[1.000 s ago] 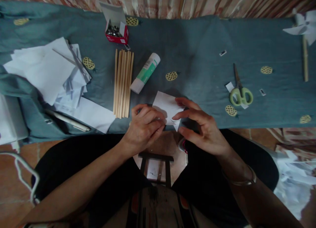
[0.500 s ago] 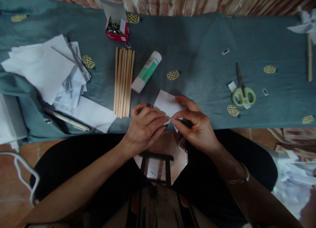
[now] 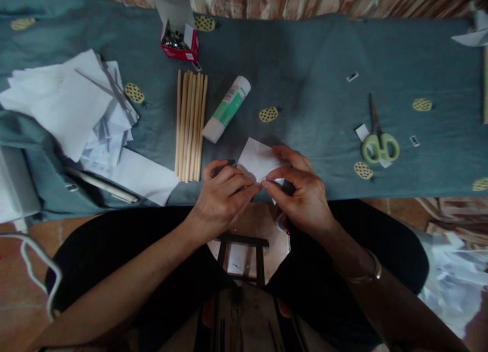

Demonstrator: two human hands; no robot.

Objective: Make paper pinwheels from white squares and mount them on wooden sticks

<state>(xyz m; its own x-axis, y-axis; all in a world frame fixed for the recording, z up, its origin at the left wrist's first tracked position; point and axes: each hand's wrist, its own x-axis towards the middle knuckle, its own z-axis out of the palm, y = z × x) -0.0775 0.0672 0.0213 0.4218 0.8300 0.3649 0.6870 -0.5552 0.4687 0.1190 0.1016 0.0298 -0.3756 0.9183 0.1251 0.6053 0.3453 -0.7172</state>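
Observation:
A small white piece of paper (image 3: 256, 158) lies at the table's front edge, between my two hands. My left hand (image 3: 224, 197) is closed on its lower left side, with the fingertips at the near edge. My right hand (image 3: 299, 189) pinches the same near edge between thumb and forefinger, and its other fingers rest over the right side of the sheet. The fingertips of both hands almost meet there and cover part of the edge. A white and green glue stick (image 3: 227, 109) lies just beyond my left hand, beside a row of several wooden sticks (image 3: 191, 126).
Green-handled scissors (image 3: 379, 146) lie on paper scraps at the right. A red box of metal pieces (image 3: 178, 42) stands open at the back. Stacked white paper (image 3: 64, 95) and a pen (image 3: 102, 184) lie left. A paper pinwheel (image 3: 473, 38) is at the far right edge.
The fingertips of both hands have drawn closer together at the paper's near edge, and the small raised fold there is now mostly covered. The view has shifted slightly.

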